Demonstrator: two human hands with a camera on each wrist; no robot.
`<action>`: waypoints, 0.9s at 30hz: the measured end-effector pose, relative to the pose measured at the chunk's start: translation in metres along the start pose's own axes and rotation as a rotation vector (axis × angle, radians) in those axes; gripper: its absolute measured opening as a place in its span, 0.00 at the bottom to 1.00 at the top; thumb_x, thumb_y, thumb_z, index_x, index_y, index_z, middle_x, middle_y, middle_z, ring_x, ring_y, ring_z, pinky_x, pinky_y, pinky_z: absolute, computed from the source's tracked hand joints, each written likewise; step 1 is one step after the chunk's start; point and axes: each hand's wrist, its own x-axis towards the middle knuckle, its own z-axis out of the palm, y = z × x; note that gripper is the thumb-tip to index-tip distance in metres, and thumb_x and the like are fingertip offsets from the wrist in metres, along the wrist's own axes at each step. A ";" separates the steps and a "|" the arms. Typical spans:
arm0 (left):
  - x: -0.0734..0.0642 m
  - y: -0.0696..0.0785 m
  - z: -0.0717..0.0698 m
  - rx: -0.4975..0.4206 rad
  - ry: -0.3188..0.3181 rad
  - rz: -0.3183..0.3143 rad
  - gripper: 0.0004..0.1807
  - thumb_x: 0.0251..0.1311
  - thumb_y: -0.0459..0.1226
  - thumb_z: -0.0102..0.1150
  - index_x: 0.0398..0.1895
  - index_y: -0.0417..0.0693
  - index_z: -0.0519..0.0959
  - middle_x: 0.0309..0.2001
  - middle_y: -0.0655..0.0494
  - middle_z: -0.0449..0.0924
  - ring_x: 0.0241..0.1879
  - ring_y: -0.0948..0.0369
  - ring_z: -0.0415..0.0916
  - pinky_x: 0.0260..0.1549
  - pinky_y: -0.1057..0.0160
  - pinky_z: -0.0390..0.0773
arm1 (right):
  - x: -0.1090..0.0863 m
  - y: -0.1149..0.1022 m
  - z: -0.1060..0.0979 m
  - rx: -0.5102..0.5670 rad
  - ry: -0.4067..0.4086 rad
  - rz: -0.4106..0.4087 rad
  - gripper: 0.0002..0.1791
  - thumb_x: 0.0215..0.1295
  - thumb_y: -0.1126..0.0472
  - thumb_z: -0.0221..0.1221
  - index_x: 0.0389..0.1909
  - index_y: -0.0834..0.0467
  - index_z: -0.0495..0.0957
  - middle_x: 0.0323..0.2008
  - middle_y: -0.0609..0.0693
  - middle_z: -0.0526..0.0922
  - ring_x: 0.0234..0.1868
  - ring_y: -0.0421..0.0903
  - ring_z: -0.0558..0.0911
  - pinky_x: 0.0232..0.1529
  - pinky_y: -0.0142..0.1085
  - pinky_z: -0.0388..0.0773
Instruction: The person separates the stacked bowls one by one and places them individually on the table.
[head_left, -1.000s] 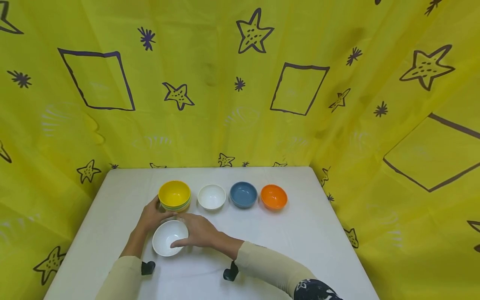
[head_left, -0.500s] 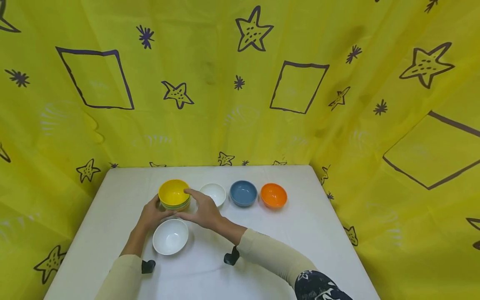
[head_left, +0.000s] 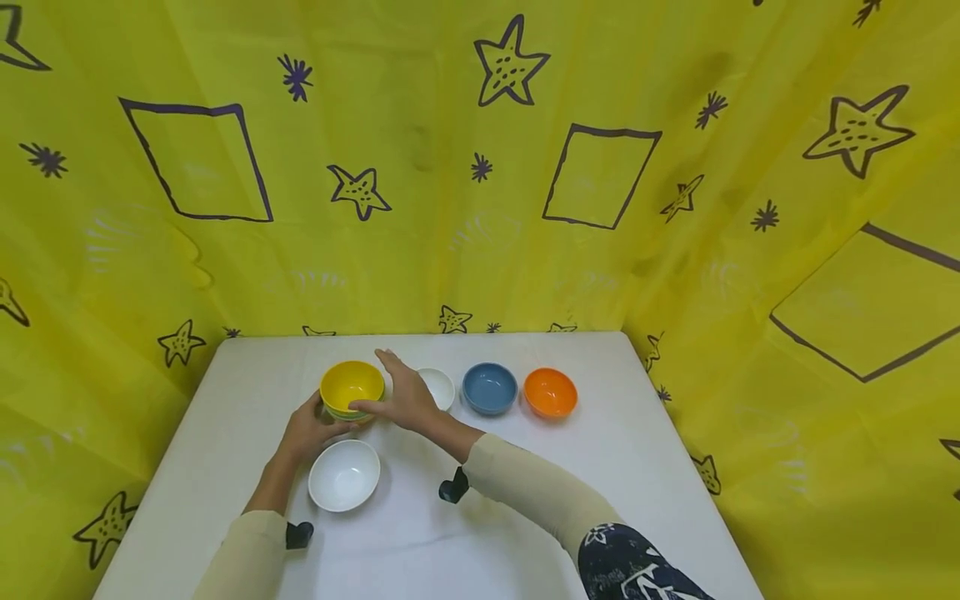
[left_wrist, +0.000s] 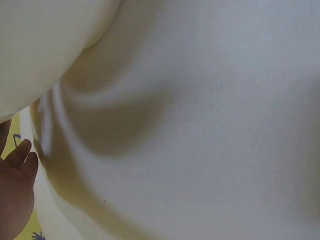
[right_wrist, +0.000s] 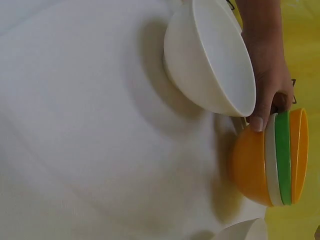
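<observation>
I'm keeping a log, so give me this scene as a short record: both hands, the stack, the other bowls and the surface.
Left hand: holds the bowl stack, thumb against the bottom bowl
Right hand: thumb and fingers spread beside the stack; contact unclear
Stack, top to bottom: yellow, green, white, yellow-orange
Nearest the person: front white bowl, upright
Back row, left to right after the stack: back white bowl, partly hidden; blue bowl; orange bowl
Surface: white table
</observation>
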 end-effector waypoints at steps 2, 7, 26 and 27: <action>-0.001 -0.001 0.000 0.002 -0.002 0.001 0.59 0.58 0.51 0.79 0.83 0.36 0.53 0.79 0.30 0.53 0.78 0.32 0.49 0.75 0.30 0.49 | 0.004 0.000 0.003 -0.014 -0.036 0.039 0.57 0.59 0.36 0.74 0.81 0.58 0.60 0.79 0.55 0.64 0.79 0.50 0.63 0.74 0.44 0.68; -0.002 -0.001 0.000 -0.003 0.002 -0.006 0.59 0.59 0.51 0.78 0.83 0.37 0.52 0.80 0.30 0.53 0.79 0.32 0.48 0.75 0.30 0.49 | 0.013 0.000 0.012 -0.005 -0.118 0.126 0.61 0.57 0.33 0.74 0.82 0.59 0.58 0.75 0.53 0.71 0.67 0.46 0.77 0.65 0.36 0.78; 0.001 -0.001 0.001 -0.004 -0.011 -0.039 0.55 0.63 0.47 0.75 0.84 0.38 0.52 0.80 0.31 0.54 0.79 0.33 0.49 0.74 0.30 0.50 | 0.024 0.016 0.024 0.068 -0.190 0.189 0.44 0.53 0.36 0.78 0.66 0.53 0.74 0.51 0.42 0.83 0.47 0.38 0.81 0.51 0.32 0.82; 0.001 -0.001 0.000 -0.006 -0.007 -0.037 0.55 0.63 0.47 0.75 0.83 0.38 0.53 0.80 0.31 0.54 0.78 0.33 0.49 0.74 0.30 0.50 | 0.025 0.016 0.025 0.066 -0.192 0.192 0.45 0.53 0.37 0.78 0.68 0.53 0.73 0.52 0.42 0.83 0.48 0.38 0.81 0.53 0.33 0.82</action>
